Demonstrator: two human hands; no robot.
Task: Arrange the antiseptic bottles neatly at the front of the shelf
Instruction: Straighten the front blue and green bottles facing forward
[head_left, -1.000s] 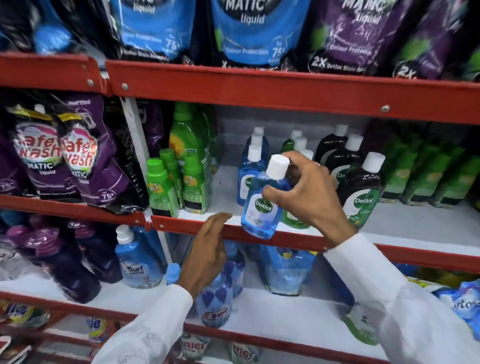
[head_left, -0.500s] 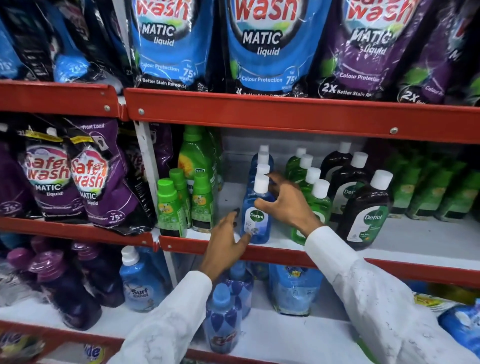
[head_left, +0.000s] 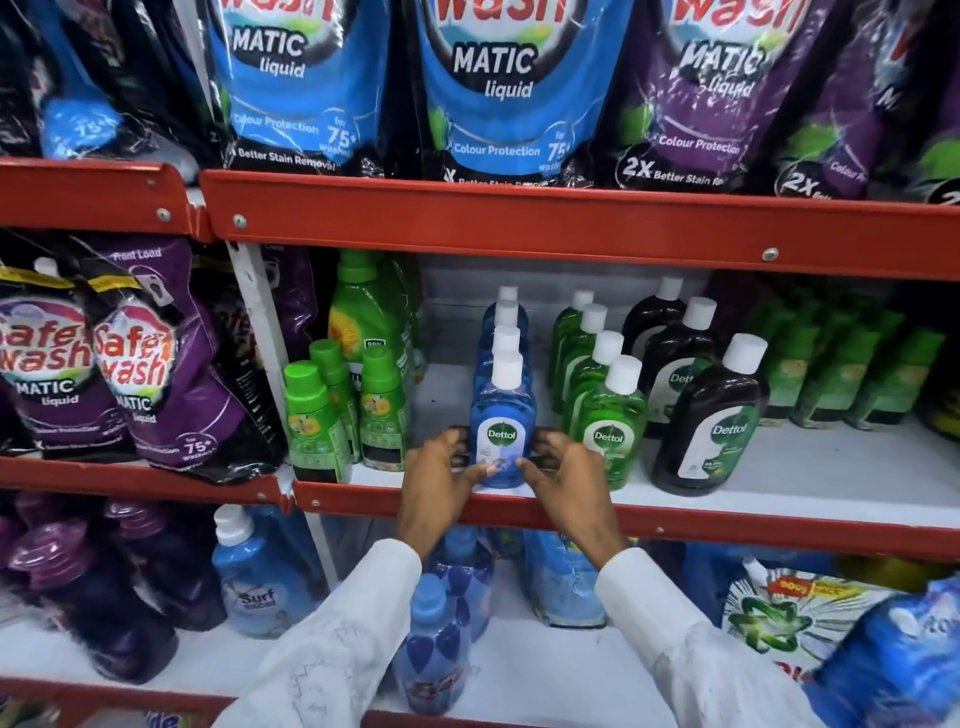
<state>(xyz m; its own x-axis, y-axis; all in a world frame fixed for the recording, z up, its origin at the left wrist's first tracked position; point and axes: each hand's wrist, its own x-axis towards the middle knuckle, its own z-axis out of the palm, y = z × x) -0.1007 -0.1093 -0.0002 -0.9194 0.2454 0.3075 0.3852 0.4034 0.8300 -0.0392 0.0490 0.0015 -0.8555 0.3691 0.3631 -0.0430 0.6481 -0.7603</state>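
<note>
Squaring the front blue bottle at the shelf lip

The shelf (head_left: 810, 470) crosses mid-frame; on it stand 3 files of Dettol, blue, green and dark, so each label faces out. I keep the front blue bottle (head_left: 503, 421) at centre between my left hand (head_left: 441, 480) and right hand (head_left: 563, 480), both cupped, fingertips pressing its lower sides to hold it upright and straight.
</note>
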